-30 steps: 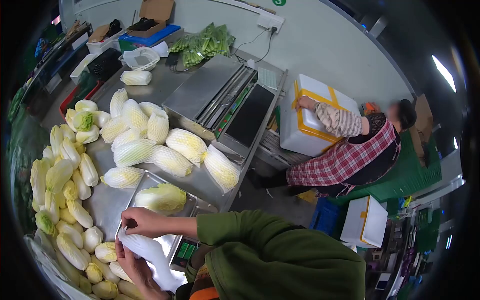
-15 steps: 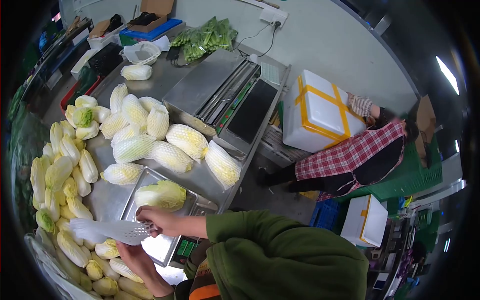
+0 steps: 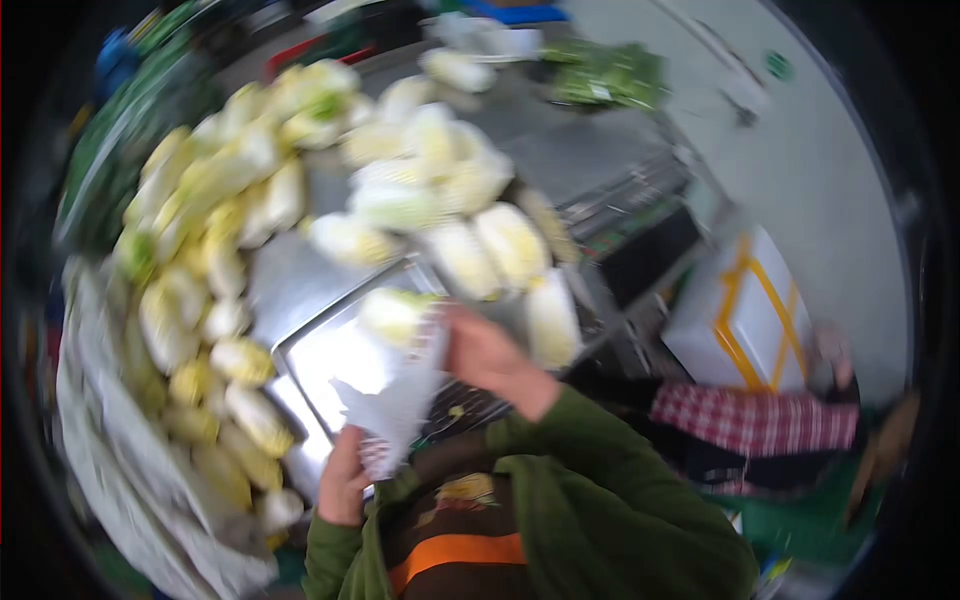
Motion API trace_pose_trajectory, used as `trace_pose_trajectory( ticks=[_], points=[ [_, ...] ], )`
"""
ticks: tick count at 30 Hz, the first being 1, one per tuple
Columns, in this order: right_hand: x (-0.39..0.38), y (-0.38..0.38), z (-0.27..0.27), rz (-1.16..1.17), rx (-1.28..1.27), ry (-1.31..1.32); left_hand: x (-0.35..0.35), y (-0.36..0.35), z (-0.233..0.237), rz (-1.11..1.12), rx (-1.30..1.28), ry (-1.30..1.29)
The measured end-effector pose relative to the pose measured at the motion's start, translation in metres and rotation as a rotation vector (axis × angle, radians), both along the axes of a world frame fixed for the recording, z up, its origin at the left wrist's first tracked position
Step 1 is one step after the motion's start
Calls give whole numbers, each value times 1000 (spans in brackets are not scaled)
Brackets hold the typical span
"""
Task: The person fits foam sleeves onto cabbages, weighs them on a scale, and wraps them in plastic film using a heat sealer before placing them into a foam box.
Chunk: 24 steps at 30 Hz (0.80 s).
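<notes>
The whole view is motion-blurred. My right hand (image 3: 482, 355) grips the top of a white foam net sleeve (image 3: 393, 405) right beside a pale green cabbage (image 3: 392, 312) that lies on the metal scale tray (image 3: 318, 360). My left hand (image 3: 345, 482) holds the sleeve's lower end near my chest. The sleeve hangs stretched between the two hands. Blur hides whether the cabbage's end is inside the sleeve.
Bare cabbages (image 3: 195, 300) are heaped along the left of the steel table. Netted cabbages (image 3: 470, 235) lie behind the tray, by the wrapping machine (image 3: 640, 225). At right, a white foam box with yellow tape (image 3: 745, 320) and another person in a plaid apron (image 3: 760, 420).
The view has swung and tilted sharply. The net sleeve, held out flat to the left before, now stands between my hands, with my right hand up at the cabbage on the tray.
</notes>
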State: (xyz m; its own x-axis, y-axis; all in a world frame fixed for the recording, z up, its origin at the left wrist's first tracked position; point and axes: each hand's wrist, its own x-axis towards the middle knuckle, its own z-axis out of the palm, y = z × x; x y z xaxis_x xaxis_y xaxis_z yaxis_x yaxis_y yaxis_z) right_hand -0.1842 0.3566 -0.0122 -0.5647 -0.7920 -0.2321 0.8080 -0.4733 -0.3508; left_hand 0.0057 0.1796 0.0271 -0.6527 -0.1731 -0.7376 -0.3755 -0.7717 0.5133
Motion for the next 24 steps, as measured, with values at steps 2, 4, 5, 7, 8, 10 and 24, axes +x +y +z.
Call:
trace_pose_trajectory(
  ticks=[2, 4, 5, 7, 8, 10, 24],
  points=[
    [7, 29, 1, 262, 236, 65, 2, -2, -26, -395, 237, 393],
    [2, 67, -11, 621, 511, 432, 7, 5, -31, -264, 354, 409],
    [-4, 75, -22, 809, 520, 694, 4, 8, -27, -181, 405, 411],
    [-8, 62, 0, 575, 631, 650, -3, 10, -21, -206, 215, 332],
    [-10, 55, 7, 297, 747, 598, -9, 5, -27, -374, -45, 218],
    [-40, 22, 13, 20, 1010, 940, -42, 8, -22, -208, -460, 125],
    [-134, -117, -83, 544, 1194, 1704, -147, 7, -130, 292, -418, -236]
  ],
)
